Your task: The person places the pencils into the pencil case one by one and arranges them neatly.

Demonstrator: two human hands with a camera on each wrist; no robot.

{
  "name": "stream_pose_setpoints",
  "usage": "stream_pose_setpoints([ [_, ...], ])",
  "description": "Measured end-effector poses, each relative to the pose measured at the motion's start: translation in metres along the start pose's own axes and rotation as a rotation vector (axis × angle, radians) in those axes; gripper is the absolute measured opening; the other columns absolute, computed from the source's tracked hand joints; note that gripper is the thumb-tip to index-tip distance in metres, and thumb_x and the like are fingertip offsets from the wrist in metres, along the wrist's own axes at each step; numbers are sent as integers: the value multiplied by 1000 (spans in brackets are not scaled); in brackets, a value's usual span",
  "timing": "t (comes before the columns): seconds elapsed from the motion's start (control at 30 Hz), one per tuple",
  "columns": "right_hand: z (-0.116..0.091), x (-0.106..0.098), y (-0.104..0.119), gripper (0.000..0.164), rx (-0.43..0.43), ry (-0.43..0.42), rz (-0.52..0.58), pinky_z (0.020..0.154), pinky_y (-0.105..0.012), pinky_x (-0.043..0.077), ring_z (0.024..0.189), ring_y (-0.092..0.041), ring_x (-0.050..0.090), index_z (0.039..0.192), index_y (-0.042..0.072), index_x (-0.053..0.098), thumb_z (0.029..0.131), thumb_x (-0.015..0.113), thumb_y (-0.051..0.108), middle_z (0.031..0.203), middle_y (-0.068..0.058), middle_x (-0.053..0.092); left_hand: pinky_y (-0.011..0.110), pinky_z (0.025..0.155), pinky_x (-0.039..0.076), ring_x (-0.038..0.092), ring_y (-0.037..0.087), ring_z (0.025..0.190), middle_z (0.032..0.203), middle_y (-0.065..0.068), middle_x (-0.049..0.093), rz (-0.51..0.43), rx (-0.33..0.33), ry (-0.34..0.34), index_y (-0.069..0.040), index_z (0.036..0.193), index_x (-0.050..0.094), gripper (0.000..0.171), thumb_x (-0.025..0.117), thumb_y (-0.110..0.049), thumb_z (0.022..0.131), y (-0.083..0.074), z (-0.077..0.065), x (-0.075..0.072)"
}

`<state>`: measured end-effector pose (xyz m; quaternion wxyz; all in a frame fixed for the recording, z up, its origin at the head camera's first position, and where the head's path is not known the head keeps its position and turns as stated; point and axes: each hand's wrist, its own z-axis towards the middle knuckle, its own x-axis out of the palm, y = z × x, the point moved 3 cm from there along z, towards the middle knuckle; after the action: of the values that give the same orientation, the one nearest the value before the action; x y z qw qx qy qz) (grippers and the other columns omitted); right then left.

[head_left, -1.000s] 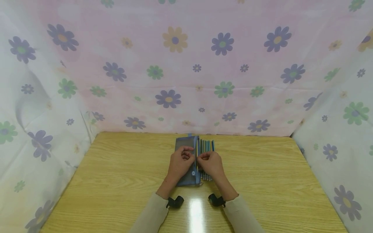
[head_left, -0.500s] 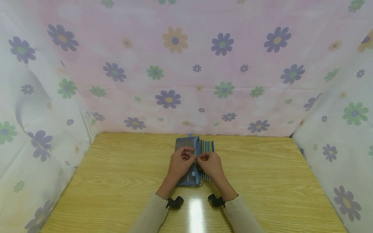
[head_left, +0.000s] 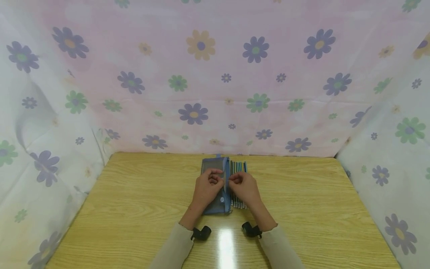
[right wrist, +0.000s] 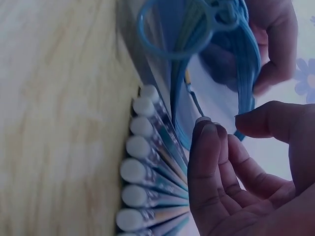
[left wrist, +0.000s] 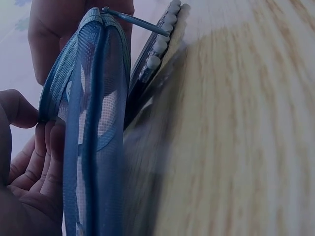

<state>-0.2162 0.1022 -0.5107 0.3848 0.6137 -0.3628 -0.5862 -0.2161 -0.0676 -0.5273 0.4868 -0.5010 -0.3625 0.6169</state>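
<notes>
A blue mesh pencil case (head_left: 212,164) lies lengthwise near the table's back edge, its zipped side toward the right. My left hand (head_left: 206,189) rests over it and pinches the rim of its opening; thumb and fingertips meet at the edge in the left wrist view. My right hand (head_left: 246,188) is just right of the opening. In the right wrist view its thumb (right wrist: 268,120) and fingertips stand apart, with nothing between them. A thin yellow-and-blue object (right wrist: 194,96) shows inside the open mouth. Beside the case lies a row of pencils (head_left: 239,167) with white erasers.
A wooden table (head_left: 141,209) carries these things. Flower-print cloth (head_left: 215,89) stands behind it and at both sides. A ring (right wrist: 147,34) hangs from the case's near zip end. Black cameras (head_left: 201,233) sit at both wrists.
My right hand has drawn slightly right, away from the rim near my left fingers. A yellow strip seen in the opening a second ago no longer shows from above. The left hand stays put.
</notes>
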Motion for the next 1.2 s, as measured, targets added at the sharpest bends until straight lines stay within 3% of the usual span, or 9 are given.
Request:
stream_pose_setpoints([
  [0.43, 6, -22, -7, 15, 10, -65, -40, 68, -33, 56, 79, -20, 67, 106, 6, 77, 92, 74, 9, 92, -7, 73, 24, 68, 56, 68, 14, 76, 88, 6, 71, -8, -13, -25, -3, 116, 73, 24, 75, -3, 92, 0, 2, -2],
  [1.2, 8, -51, -20, 21, -25, -109, -124, 73, -39, 60, 87, -27, 71, 113, -1, 74, 93, 71, 7, 99, -13, 72, 25, 68, 56, 67, 14, 77, 90, 6, 71, -19, -17, -15, -5, 117, 73, 25, 74, -5, 93, 1, 2, -4],
])
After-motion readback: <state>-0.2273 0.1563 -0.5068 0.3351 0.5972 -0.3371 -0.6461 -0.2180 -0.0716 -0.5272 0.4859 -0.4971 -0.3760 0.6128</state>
